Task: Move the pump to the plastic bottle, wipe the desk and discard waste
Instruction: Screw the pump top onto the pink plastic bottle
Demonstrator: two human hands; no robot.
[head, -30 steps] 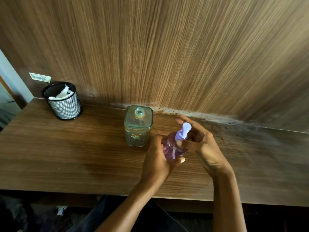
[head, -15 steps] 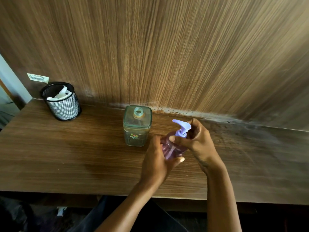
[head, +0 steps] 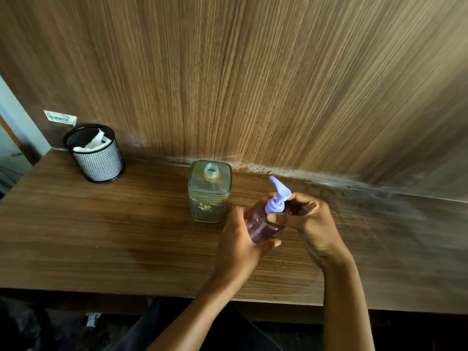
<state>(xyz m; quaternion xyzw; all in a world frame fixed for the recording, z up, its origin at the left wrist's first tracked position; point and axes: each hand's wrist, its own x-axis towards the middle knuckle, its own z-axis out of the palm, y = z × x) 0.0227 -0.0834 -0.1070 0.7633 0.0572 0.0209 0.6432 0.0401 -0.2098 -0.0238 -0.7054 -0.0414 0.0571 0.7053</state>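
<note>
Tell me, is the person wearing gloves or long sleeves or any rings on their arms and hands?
No. The left hand and right hand are bare, with no gloves. Both forearms are uncovered as far as the picture shows, so no sleeves appear. No rings, watch or bracelets show on the fingers or wrists. The nails look short and plain.

Wood-grain wall panel (head: 253,72) standing behind brown wooden surface (head: 101,249); whitish staining running along their joint (head: 291,171); barcode label (head: 60,118) sticking on panel.

1. The wooden surface (head: 101,249) meets a wood-grain wall at the back.
2. A black mesh cup (head: 97,154) stands at its back left corner.
3. An open, clear square bottle (head: 209,191) stands upright near the middle.
</note>
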